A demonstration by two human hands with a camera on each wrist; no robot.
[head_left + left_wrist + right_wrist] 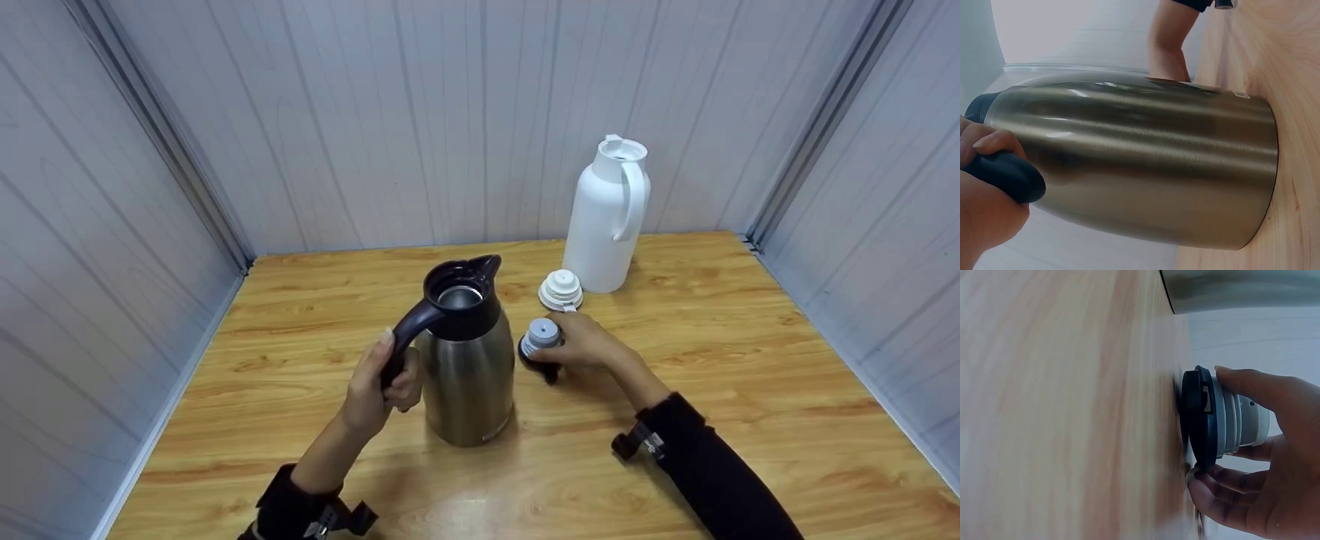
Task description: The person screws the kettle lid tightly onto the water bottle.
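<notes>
The steel jug (466,375) stands steadied on the worktop (750,360), the left hand (375,390) curled round its handle; just right, the right hand (585,345) pinches its stopper (540,341) (inverted, apparently).

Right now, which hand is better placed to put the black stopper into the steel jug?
Probably the right hand: it already grips the stopper beside the open steel jug, while the left hand holds the handle.

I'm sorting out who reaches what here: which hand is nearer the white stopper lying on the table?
Right. The right hand grips the dark stopper just in front of the white stopper; the left hand holds the steel jug's handle, farther off.
</notes>
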